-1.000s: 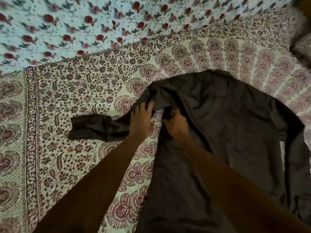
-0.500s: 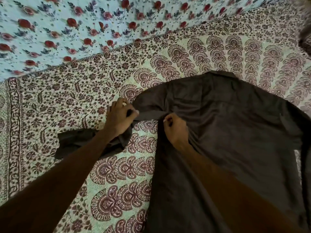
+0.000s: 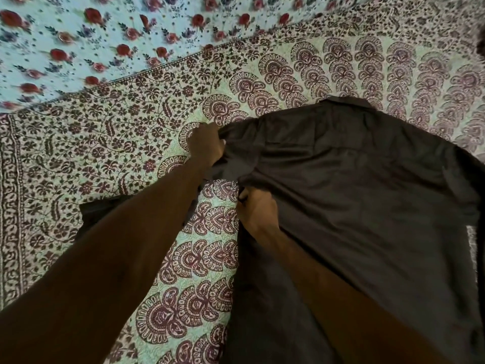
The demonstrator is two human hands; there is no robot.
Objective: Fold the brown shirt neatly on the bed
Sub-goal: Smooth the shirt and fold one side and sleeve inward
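Gripping the brown shirt (image 3: 354,193) at its shoulder with the left hand (image 3: 207,145), fingers curling into cloth toward 10 o'clock of centre. Pinching, it seems, the side edge with the right hand (image 3: 256,206), at centre. Working with the shirt lying from centre toward 4 o'clock on the patterned bedspread (image 3: 118,143), one sleeve (image 3: 97,214) trailing toward 9 o'clock.

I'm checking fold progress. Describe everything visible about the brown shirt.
The brown shirt is dark, thin-looking cloth, lying mostly spread on the patterned bed cover, with its collar at the far end. One sleeve trails out beneath the left forearm. The left hand grips its shoulder. The right hand holds the side edge below. It is not yet folded.
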